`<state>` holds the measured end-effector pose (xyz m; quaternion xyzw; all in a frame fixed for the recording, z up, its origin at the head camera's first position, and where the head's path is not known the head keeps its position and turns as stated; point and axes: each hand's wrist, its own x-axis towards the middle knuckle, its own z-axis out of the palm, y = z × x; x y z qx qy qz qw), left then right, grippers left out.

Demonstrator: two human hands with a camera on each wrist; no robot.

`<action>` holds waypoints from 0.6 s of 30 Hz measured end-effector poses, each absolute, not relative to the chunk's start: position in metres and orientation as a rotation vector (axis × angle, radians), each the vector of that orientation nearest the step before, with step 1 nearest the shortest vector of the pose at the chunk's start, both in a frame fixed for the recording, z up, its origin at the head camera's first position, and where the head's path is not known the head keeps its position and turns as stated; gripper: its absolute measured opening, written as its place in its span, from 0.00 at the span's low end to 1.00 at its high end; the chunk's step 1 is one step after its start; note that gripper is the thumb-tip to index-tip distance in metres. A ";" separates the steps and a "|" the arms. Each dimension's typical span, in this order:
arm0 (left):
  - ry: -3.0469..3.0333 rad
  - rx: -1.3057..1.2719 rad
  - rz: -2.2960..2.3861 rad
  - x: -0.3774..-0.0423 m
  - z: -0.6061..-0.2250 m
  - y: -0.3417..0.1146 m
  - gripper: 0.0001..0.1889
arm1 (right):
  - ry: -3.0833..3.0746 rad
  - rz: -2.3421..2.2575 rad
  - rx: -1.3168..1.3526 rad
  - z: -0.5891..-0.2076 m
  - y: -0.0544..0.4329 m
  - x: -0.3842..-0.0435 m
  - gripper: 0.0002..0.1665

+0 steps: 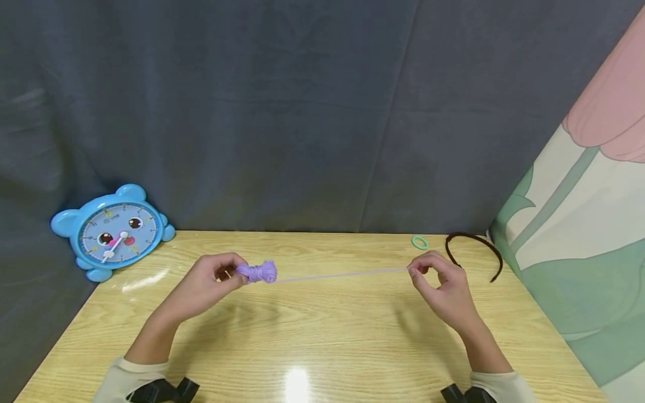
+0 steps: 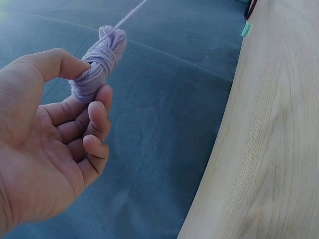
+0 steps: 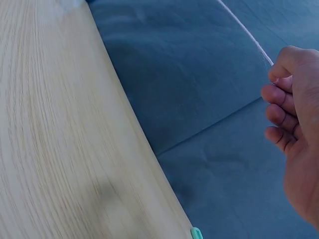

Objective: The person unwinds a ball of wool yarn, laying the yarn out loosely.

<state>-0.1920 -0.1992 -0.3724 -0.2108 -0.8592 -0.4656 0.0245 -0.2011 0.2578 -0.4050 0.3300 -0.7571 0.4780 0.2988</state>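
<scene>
A small bundle of purple yarn (image 1: 259, 272), wrapped round its middle, is held above the table by my left hand (image 1: 209, 282). In the left wrist view, thumb and index finger pinch one end of the yarn bundle (image 2: 99, 67), while the other fingers curl loosely below. From the bundle a single yarn strand (image 1: 337, 276) runs nearly straight across to my right hand (image 1: 445, 288). Thumb and index finger of that hand pinch the strand; in the right wrist view the strand (image 3: 246, 31) enters between them. The pinched tip is hidden by the fingers.
A blue animal-shaped clock (image 1: 118, 232) leans at the table's back left. At the back right lie a green ring-shaped band (image 1: 419, 242) and a dark braided headband (image 1: 476, 237). A dark curtain (image 1: 302, 123) hangs behind the wooden table (image 1: 322, 336); patterned fabric (image 1: 579, 252) borders the right side.
</scene>
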 end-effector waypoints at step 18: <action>-2.672 -0.572 -1.414 -0.189 -0.364 -0.211 0.01 | -2.134 1.284 0.647 -0.409 0.290 -0.196 0.12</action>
